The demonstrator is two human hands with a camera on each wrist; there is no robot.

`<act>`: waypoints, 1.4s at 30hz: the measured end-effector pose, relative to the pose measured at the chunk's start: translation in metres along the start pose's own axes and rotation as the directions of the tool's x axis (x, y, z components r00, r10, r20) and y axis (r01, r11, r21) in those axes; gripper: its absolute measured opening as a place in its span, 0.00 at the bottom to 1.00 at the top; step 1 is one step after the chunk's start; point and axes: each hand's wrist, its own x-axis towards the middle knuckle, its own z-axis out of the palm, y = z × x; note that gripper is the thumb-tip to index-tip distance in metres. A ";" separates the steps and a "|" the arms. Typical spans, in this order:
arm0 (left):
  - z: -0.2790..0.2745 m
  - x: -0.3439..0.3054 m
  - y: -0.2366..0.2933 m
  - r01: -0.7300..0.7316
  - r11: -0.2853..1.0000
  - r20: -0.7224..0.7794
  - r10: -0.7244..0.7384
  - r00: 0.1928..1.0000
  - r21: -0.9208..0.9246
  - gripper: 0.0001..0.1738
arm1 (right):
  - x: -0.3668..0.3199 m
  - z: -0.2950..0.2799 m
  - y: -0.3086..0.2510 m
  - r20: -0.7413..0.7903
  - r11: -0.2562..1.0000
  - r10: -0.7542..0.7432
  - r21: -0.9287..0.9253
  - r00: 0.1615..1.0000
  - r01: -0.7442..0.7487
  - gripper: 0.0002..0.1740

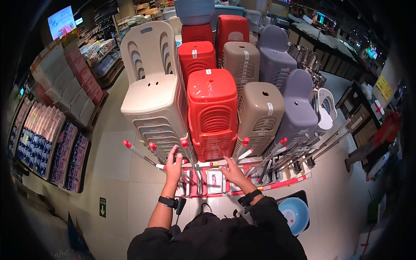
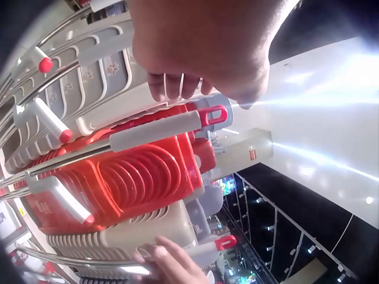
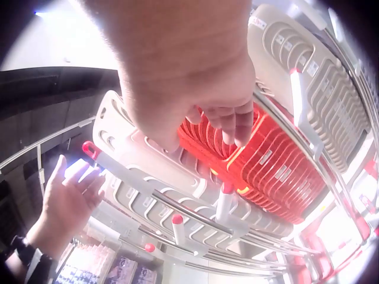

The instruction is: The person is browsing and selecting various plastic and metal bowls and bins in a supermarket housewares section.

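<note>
My left hand (image 1: 174, 167) is raised among upright metal poles with white grips and red tips, its fingers extended and holding nothing. One such pole (image 1: 187, 149) rises close beside its fingertips. Opposite it, my right hand (image 1: 234, 172) reaches inward with loosely bent fingers and no object in them. Between and beyond the hands stands a stack of red stools (image 1: 212, 104). In the left wrist view a white grip with a red loop (image 2: 157, 130) lies below the left fingers. The right wrist view shows the right fingers (image 3: 228, 121) overlapping the red stools.
Cream chairs (image 1: 149, 95) are stacked at left, taupe stools (image 1: 261, 104) and purple chairs (image 1: 299, 112) at right. Flat packages (image 1: 215, 181) lie at the poles' base, inside a red-and-white edge. A blue basin (image 1: 294, 215) sits on the floor at right. Packaged goods (image 1: 41, 125) fill a left display.
</note>
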 end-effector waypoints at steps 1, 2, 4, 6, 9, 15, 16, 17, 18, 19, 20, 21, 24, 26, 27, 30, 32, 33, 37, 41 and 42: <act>0.005 0.004 -0.007 0.002 1.000 0.000 -0.002 1.000 0.011 0.27 | 0.014 0.017 0.015 -0.049 0.998 -0.053 -0.038 0.997 0.051 0.35; 0.011 0.006 0.007 0.077 0.997 0.056 -0.076 0.996 -0.025 0.28 | 0.028 0.029 0.026 -0.045 0.998 -0.052 -0.038 0.998 0.051 0.35; 0.018 0.011 0.002 0.091 0.995 0.042 -0.093 0.995 0.050 0.28 | 0.040 0.043 0.020 0.002 0.997 -0.027 -0.067 1.000 0.027 0.35; 0.019 0.010 -0.008 0.134 0.990 0.082 -0.138 0.987 0.050 0.26 | 0.048 0.052 0.032 0.128 0.993 0.113 0.001 0.985 -0.114 0.31; 0.024 0.012 -0.008 0.073 0.980 -0.010 -0.073 0.997 0.185 0.23 | 0.055 0.057 0.041 0.225 0.993 0.120 -0.047 0.967 -0.112 0.28; 0.024 0.020 0.011 0.117 0.789 0.000 -0.147 0.989 0.604 0.25 | 0.071 0.065 0.060 0.318 0.982 0.085 -0.186 0.944 -0.026 0.25; 0.023 0.021 0.012 0.083 0.766 0.011 -0.117 0.993 0.637 0.24 | 0.072 0.067 0.064 0.316 0.982 0.063 -0.186 0.947 -0.003 0.23; 0.024 0.022 0.020 0.110 0.735 0.006 -0.153 0.988 0.669 0.23 | 0.075 0.067 0.063 0.359 0.972 0.104 -0.234 0.927 -0.019 0.23; 0.024 0.024 0.027 0.133 0.702 0.001 -0.188 0.982 0.700 0.23 | 0.077 0.067 0.058 0.398 0.959 0.146 -0.281 0.906 -0.031 0.22; 0.023 0.024 0.026 0.125 0.710 0.011 -0.184 0.983 0.693 0.22 | 0.077 0.065 0.052 0.398 0.955 0.149 -0.295 0.905 -0.027 0.22; 0.022 0.024 0.024 0.114 0.719 0.021 -0.176 0.984 0.686 0.21 | 0.076 0.064 0.047 0.394 0.951 0.147 -0.309 0.907 -0.020 0.22; 0.023 0.025 0.029 0.173 0.678 0.004 -0.250 0.968 0.714 0.21 | 0.075 0.061 0.037 0.400 0.946 0.191 -0.318 0.897 -0.060 0.22; 0.024 0.023 0.028 0.159 0.733 -0.013 -0.201 0.980 0.662 0.21 | 0.073 0.067 0.038 0.358 0.952 0.144 -0.305 0.922 -0.030 0.23; 0.024 0.021 0.027 0.194 0.733 -0.035 -0.226 0.973 0.653 0.21 | 0.072 0.065 0.032 0.384 0.938 0.187 -0.343 0.904 -0.049 0.23; 0.024 0.021 0.025 0.200 0.730 -0.044 -0.227 0.973 0.654 0.22 | 0.071 0.063 0.026 0.387 0.928 0.230 -0.362 0.893 -0.082 0.23; 0.024 0.020 0.020 0.207 0.731 -0.065 -0.217 0.974 0.650 0.22 | 0.072 0.062 0.023 0.408 0.916 0.274 -0.387 0.871 -0.107 0.23; 0.024 0.019 0.017 0.200 0.744 -0.087 -0.188 0.978 0.638 0.21 | 0.071 0.061 0.023 0.405 0.925 0.258 -0.365 0.877 -0.103 0.23; 0.024 0.021 0.026 0.297 0.727 -0.056 -0.337 0.940 0.619 0.25 | 0.071 0.061 0.023 0.387 0.927 0.245 -0.361 0.889 -0.099 0.23; 0.044 0.017 0.047 -0.073 0.725 -0.105 0.198 0.975 0.685 0.34 | 0.053 0.039 0.036 0.394 0.978 0.180 -0.170 0.901 -0.121 0.27; 0.084 0.018 0.091 -0.310 0.760 0.023 0.363 0.932 0.571 0.33 | 0.012 -0.046 0.041 0.378 0.973 0.229 -0.086 0.897 -0.213 0.22; 0.095 0.020 0.092 -0.404 0.754 0.155 0.382 0.911 0.518 0.31 | 0.006 -0.067 0.042 0.330 0.959 0.282 -0.091 0.901 -0.267 0.20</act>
